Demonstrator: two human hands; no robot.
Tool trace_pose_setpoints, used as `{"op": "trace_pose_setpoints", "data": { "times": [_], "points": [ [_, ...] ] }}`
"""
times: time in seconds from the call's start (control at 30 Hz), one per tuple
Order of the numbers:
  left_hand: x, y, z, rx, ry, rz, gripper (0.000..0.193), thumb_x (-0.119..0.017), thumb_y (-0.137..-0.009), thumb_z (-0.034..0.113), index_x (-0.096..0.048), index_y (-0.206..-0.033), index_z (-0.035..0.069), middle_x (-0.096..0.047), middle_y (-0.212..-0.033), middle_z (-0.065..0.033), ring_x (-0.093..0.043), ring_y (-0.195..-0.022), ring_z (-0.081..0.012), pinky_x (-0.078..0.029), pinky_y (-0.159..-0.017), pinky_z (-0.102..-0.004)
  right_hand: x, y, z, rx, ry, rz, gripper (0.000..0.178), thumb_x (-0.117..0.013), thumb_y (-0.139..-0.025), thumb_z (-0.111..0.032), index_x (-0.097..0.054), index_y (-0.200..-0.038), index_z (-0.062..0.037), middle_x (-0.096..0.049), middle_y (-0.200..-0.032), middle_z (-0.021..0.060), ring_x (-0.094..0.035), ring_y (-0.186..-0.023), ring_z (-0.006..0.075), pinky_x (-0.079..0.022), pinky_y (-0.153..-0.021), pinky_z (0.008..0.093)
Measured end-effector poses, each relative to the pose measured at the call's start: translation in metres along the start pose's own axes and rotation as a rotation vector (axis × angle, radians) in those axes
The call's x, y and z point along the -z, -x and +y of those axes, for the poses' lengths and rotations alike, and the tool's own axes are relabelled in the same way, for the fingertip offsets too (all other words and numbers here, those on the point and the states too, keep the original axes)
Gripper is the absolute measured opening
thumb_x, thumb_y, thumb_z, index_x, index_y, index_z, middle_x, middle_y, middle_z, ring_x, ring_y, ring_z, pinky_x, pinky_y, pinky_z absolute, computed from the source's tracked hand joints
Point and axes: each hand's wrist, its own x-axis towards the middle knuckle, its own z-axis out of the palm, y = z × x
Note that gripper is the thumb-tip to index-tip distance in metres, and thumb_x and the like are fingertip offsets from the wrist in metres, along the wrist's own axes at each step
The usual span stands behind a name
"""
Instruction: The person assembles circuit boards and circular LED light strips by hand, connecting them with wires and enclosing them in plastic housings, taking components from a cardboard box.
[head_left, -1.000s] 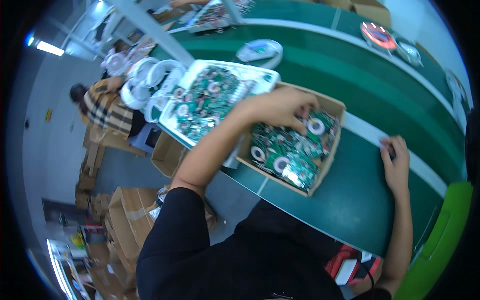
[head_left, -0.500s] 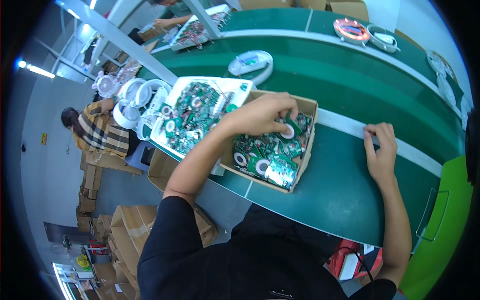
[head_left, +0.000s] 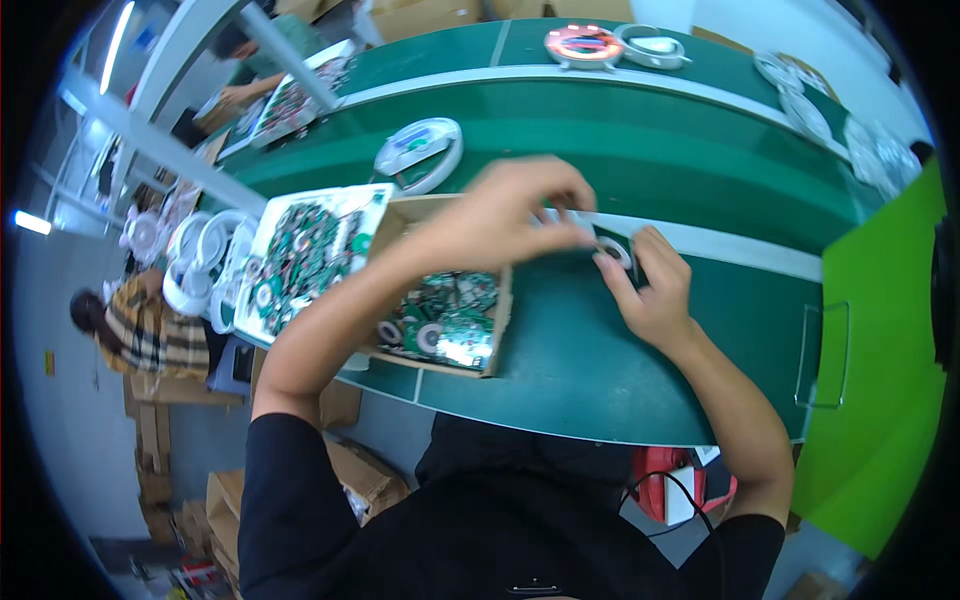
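A small green circuit board with a pale ring on it (head_left: 617, 255) is pinched in my right hand (head_left: 657, 290), a little above the green bench. My left hand (head_left: 515, 215) reaches over the cardboard box, its thumb close to the board's left edge. Motion smears its curled fingers, so I cannot make out whether they touch the board. Below my left wrist stands the open cardboard box (head_left: 503, 325), which holds many circuit boards (head_left: 455, 300), some with pale rings. My left forearm hides part of the box.
Left of the box, a white tray (head_left: 375, 197) is heaped with circuit boards. White ring-shaped housings (head_left: 190, 290) stand beyond it. Another white housing (head_left: 420, 155) lies behind the box. A lit round fixture (head_left: 583, 47) sits on the far shelf. A green panel (head_left: 880, 400) borders the right side.
My left hand has come out of the box and moved right, bringing a circuit board to my right hand. My right hand, empty before, now grips it. The view has shifted right.
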Motion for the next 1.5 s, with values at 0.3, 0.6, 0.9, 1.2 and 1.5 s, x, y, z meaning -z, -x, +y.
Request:
{"op": "trace_pose_setpoints", "data": {
  "times": [0.3,0.6,0.9,1.2,1.5],
  "points": [
    [0.084,-0.02,-0.165,0.723,-0.841,-0.441,0.044,-0.093,-0.077,0.032,-0.079,-0.099,-0.004,-0.078,-0.105,-0.0278,-0.077,-0.098,-0.0413,-0.06,-0.088,-0.0502,-0.003,-0.014,0.018,-0.091,-0.073,0.076,0.023,-0.075,-0.099,-0.02,-0.067,-0.097,0.0013,-0.065,-0.087,0.0186,-0.065,-0.086,0.04,-0.052,-0.077,0.0503],
    [-0.013,-0.045,-0.059,0.238,-0.719,-0.227,0.012,-0.07,-0.084,0.007,-0.074,-0.084,-0.004,-0.075,-0.093,-0.029,-0.076,-0.093,-0.0422,-0.058,-0.084,-0.0512,0.013,-0.025,0.054,-0.111,-0.055,0.399,0.019,-0.072,-0.102,-0.012,-0.07,-0.116,-0.0006,-0.068,-0.101,0.0179,-0.067,-0.089,0.0356,-0.054,-0.078,0.046],
    [-0.153,0.0,0.044,-0.278,-0.657,-0.342,0.016,-0.068,-0.085,0.006,-0.073,-0.1,-0.001,-0.071,-0.11,-0.0171,-0.075,-0.104,-0.0355,-0.063,-0.089,-0.0478,0.047,-0.041,0.083,-0.499,-0.269,0.351,0.014,-0.073,-0.103,-0.016,-0.068,-0.11,-0.004,-0.071,-0.085,0.0028,-0.058,-0.064,0.0068,-0.047,-0.056,0.0276],
    [0.004,0.016,0.002,0.116,0.012,0.11,0.043,-0.08,-0.102,0.032,-0.066,-0.122,-0.003,-0.073,-0.107,-0.0109,-0.071,-0.101,-0.0221,-0.058,-0.085,-0.0378,0.044,-0.066,-0.021,-0.549,-0.355,-0.326,0.021,-0.075,-0.097,-0.014,-0.071,-0.113,-0.0002,-0.074,-0.09,0.0054,-0.061,-0.073,0.0085,-0.048,-0.064,0.0287],
    [0.016,0.026,-0.066,0.238,0.514,0.087,0.024,-0.08,-0.102,0.019,-0.064,-0.106,0.003,-0.075,-0.098,-0.0043,-0.069,-0.086,-0.007,-0.054,-0.075,-0.0241,0.004,-0.096,-0.029,-0.571,-0.555,-0.574,0.045,-0.081,-0.094,-0.022,-0.064,-0.126,0.0048,-0.073,-0.103,0.009,-0.066,-0.093,0.0132,-0.053,-0.083,0.0301]
  ]
}}
